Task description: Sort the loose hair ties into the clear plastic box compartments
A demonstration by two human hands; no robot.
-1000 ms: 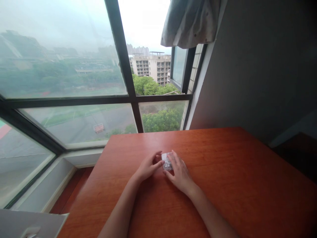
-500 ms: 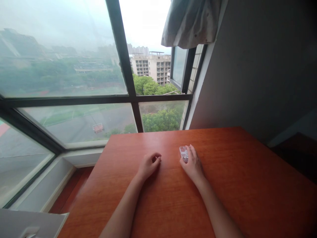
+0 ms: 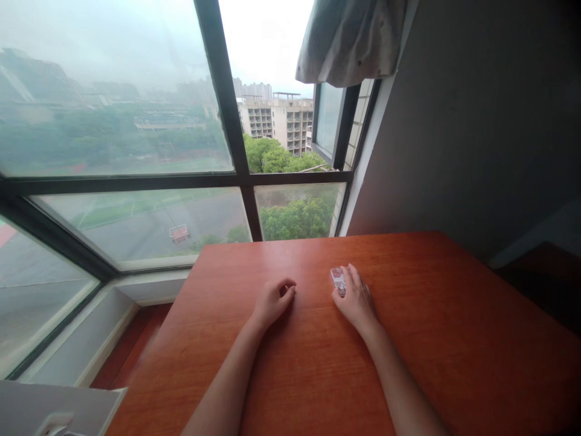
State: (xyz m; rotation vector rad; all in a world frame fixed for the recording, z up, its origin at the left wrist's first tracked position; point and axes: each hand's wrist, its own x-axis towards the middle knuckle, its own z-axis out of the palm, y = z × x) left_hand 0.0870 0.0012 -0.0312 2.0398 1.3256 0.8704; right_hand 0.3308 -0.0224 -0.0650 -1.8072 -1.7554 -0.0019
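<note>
My right hand (image 3: 356, 297) rests on the reddish wooden table (image 3: 454, 339) with its fingers laid over a small clear plastic box (image 3: 337, 280), most of which is hidden under the hand. My left hand (image 3: 272, 301) lies on the table a short way to the left, fingers curled loosely inward, holding nothing that I can see. A bare strip of table separates the two hands.
A large dark-framed window (image 3: 236, 175) runs behind the table, with a low sill at the left (image 3: 149, 284). A grey wall (image 3: 476, 121) stands at the right and a bunched grey curtain (image 3: 349, 39) hangs above. A white object (image 3: 54, 418) shows at the lower left.
My right hand has slid the small clear box to the right, away from my left hand. My left hand let go of it and stayed where it was, fingers curled.
</note>
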